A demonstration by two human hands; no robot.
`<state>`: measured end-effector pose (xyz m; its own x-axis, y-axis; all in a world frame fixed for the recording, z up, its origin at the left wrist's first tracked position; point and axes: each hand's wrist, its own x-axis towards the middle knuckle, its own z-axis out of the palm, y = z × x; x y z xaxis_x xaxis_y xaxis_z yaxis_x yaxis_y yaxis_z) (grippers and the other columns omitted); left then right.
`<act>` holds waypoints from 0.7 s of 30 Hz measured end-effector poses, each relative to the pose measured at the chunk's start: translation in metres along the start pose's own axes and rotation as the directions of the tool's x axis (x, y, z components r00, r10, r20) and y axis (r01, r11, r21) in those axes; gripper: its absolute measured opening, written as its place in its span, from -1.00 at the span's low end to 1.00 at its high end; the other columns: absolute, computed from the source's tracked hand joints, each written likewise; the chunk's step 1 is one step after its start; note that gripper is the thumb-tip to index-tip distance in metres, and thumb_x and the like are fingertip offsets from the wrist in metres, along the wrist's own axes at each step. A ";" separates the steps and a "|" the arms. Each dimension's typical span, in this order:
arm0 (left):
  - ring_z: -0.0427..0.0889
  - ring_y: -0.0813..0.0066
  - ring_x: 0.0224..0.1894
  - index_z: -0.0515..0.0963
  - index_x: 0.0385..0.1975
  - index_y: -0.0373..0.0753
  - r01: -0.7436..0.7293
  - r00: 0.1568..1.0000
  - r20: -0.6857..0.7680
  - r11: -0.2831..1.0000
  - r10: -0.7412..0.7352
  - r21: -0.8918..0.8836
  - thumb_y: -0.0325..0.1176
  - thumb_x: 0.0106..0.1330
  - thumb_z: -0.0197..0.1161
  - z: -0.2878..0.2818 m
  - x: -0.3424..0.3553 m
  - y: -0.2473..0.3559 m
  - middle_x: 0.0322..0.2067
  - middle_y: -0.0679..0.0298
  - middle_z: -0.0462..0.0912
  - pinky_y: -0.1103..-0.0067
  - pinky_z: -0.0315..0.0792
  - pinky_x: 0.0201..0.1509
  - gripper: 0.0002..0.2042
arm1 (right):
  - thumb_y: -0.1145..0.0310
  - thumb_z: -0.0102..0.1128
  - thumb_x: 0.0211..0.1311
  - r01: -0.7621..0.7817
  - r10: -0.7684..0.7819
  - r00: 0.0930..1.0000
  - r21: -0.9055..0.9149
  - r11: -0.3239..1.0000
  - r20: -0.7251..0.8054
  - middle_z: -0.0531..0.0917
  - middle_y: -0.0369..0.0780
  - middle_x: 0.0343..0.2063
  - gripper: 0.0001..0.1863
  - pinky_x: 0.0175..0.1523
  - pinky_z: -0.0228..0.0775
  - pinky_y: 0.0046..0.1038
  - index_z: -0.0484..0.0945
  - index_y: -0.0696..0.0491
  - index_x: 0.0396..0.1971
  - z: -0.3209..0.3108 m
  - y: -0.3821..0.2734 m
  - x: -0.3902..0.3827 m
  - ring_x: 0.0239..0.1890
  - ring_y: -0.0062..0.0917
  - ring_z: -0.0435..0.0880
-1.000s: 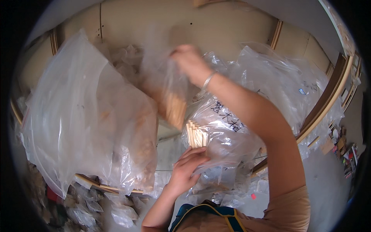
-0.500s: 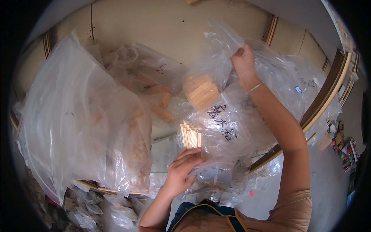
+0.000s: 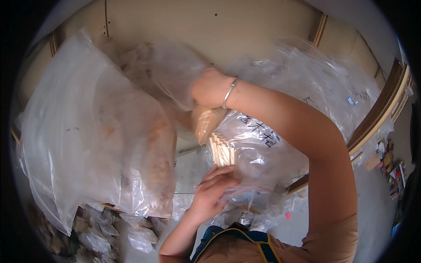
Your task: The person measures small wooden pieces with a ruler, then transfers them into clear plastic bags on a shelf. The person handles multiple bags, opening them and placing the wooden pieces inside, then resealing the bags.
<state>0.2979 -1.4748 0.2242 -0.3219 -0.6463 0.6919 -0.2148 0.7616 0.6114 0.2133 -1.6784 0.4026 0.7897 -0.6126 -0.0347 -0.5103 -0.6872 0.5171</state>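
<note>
My left hand is closed around the lower end of a small bundle of light wooden strips, whose upper ends form uneven steps. Shiny clear film covers part of the bundle. My right hand reaches across to the left, closed on the upper part of a clear plastic bag. Below that hand hang the bag's wooden pieces, just above the strips; blur hides their detail. To the right, under my right forearm, lies a large clear bag with black handwriting.
A big, cloudy plastic bag with tan pieces inside fills the left. More clear bags lie at the back right, beside a curved wooden rim. Small bagged items sit lower down at the left, past the front edge.
My right hand has swung left and down, carrying the bag of wooden pieces from the right toward the middle. My left hand has stayed at the strips, with the view shifting slightly.
</note>
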 end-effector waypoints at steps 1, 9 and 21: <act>0.56 0.12 0.32 0.65 -0.04 -0.21 0.007 1.000 0.001 1.000 -0.007 0.002 -0.71 -0.01 0.30 0.000 0.000 -0.001 -0.06 0.21 0.73 0.09 0.26 0.47 -0.54 | 0.30 0.24 0.18 -0.038 0.038 0.998 0.001 0.999 0.054 0.79 -0.12 -0.28 -0.77 0.15 0.52 -0.24 0.80 0.02 -0.27 0.006 0.006 0.000 -0.13 -0.30 0.77; 0.53 0.13 0.34 0.65 0.00 -0.20 0.000 1.000 0.020 1.000 0.000 -0.019 -0.65 0.03 0.34 -0.002 -0.002 -0.006 0.08 0.13 0.68 0.08 0.23 0.49 -0.55 | 0.25 0.22 0.17 -0.178 0.074 0.955 0.355 0.918 0.286 0.77 0.00 -0.32 -0.68 -0.15 0.57 -0.19 0.72 0.20 -0.25 -0.023 0.050 0.010 -0.25 -0.17 0.75; 0.55 0.16 0.32 0.67 -0.03 -0.20 -0.006 1.000 0.022 1.000 0.006 -0.001 -0.60 0.07 0.36 0.001 -0.003 -0.011 0.03 0.13 0.70 0.10 0.25 0.48 -0.61 | 0.16 0.23 0.29 -0.222 0.190 0.969 0.219 0.950 0.158 0.77 -0.05 -0.08 -0.64 0.13 0.56 -0.25 0.77 0.06 -0.06 0.048 0.012 0.120 0.06 -0.17 0.73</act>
<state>0.3007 -1.4809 0.2153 -0.3435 -0.6401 0.6872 -0.2114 0.7656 0.6075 0.2861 -1.7791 0.3635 0.6148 -0.7855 -0.0703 -0.7346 -0.6028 0.3115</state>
